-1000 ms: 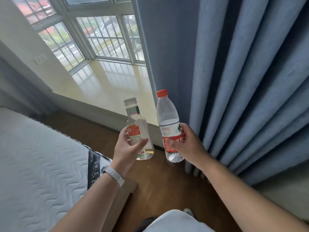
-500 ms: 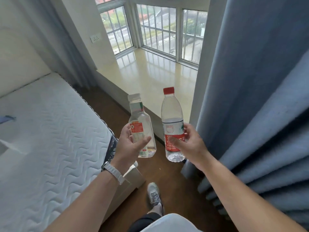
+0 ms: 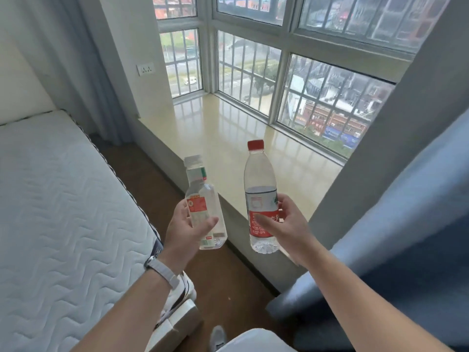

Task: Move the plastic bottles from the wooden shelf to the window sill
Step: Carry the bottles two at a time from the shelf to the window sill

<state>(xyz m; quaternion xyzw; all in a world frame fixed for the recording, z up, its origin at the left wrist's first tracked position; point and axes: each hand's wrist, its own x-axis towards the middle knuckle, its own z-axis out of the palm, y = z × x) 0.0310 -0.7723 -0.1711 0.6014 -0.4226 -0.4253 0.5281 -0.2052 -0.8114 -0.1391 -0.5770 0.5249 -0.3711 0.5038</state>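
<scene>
The left hand [image 3: 186, 231] wraps the clear-capped bottle [image 3: 204, 203], the right hand [image 3: 288, 226] the red-capped bottle [image 3: 261, 196]; both are held upright in the air at the near edge of the window sill [image 3: 228, 138], fingers hiding the labels' lower print

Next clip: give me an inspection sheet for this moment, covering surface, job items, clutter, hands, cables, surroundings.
Surface: window sill, glossy, nothing on it.
Job's things: clear-capped bottle and red-capped bottle, both upright, held in the air at the sill's near edge.
Clutter: nothing seen.
Grippers: left hand in a grip on the clear-capped bottle; right hand on the red-capped one.
Cables: nothing seen.
Surroundings: mattress left, blue curtain right, barred window, wall socket.
</scene>
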